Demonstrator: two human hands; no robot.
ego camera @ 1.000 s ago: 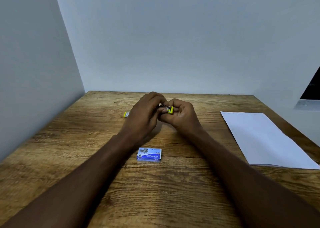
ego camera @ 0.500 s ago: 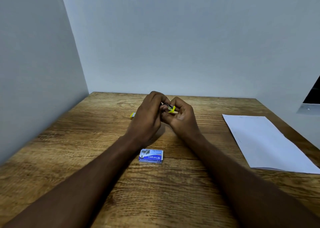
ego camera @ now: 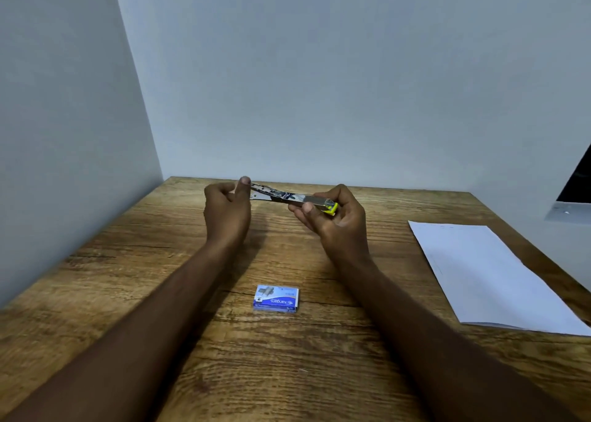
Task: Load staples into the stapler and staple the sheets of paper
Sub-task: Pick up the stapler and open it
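Note:
A small metal stapler [ego camera: 287, 197] with yellow plastic at its right end is stretched out long and flat above the far middle of the table. My right hand [ego camera: 335, 220] grips its yellow end. My left hand [ego camera: 227, 210] holds the far left end, thumb raised beside it. A blue staple box [ego camera: 277, 298] lies shut on the table, nearer to me, between my forearms. White sheets of paper [ego camera: 486, 277] lie at the right side of the table.
The wooden table [ego camera: 128, 277] sits in a corner between a wall on the left and one at the back. A dark screen edge [ego camera: 575, 184] shows at the far right.
My hands were close together around the folded stapler; they have moved apart, and the stapler is now opened out flat between them. A small yellow piece left of my hand is no longer visible.

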